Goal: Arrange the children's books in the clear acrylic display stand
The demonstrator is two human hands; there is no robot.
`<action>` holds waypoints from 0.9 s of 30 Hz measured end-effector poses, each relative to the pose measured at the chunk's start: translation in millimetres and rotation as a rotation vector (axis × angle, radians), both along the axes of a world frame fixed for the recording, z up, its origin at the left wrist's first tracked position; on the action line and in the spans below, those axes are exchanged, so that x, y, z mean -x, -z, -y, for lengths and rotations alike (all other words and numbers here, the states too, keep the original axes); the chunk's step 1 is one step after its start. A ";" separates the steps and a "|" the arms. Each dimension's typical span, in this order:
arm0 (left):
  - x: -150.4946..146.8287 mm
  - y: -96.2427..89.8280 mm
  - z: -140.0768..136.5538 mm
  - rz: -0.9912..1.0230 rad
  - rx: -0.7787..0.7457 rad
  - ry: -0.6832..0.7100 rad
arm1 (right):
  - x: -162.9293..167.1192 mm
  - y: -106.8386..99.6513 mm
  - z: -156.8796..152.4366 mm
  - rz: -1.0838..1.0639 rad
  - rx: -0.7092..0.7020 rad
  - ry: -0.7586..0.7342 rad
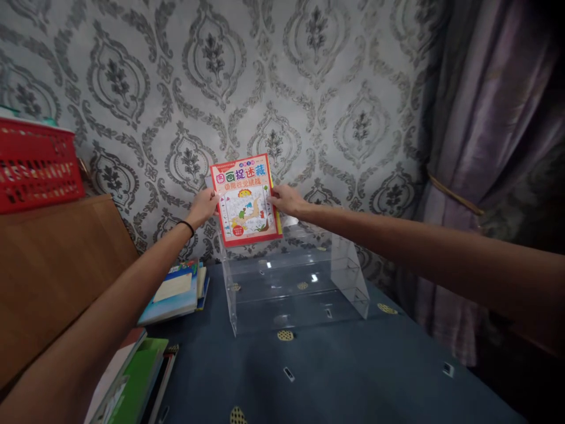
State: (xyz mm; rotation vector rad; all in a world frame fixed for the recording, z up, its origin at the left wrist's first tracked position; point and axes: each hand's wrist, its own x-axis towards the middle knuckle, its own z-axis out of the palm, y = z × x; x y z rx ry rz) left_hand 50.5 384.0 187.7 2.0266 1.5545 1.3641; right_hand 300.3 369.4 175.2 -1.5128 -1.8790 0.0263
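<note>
At the upper left of the clear rack [291, 293], the left hand [205, 206] and right hand [288, 200] pinch the red-bordered book [247, 206] by opposite edges, probably to steady it (its front is mostly unblocked). Left of the rack, stacked books [180, 297] lie on the bench [353, 365].

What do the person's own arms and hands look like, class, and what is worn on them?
Both hands, left and right, are gloveless. A thin, dark band circles the left wrist; none shows on the right. Both forearms look slender and sleeveless where visible. Any rings are too small to tell.
</note>
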 end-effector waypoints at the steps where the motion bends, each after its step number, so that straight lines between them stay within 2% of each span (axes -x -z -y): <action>1: 0.6 1.0 -0.7 -0.012 -0.004 -0.010 | -0.2 0.5 -0.9 0.013 -0.005 0.010; 9: 1.7 11.4 -2.3 -0.086 -0.021 -0.088 | -1.0 9.0 -3.2 0.038 -0.031 0.074; 17: 6.8 19.0 -3.9 -0.152 -0.051 -0.153 | 1.8 11.3 10.1 0.014 -0.006 0.086; 27: 6.9 27.6 -10.8 -0.127 -0.001 -0.082 | 0.7 17.1 11.6 -0.043 0.014 0.151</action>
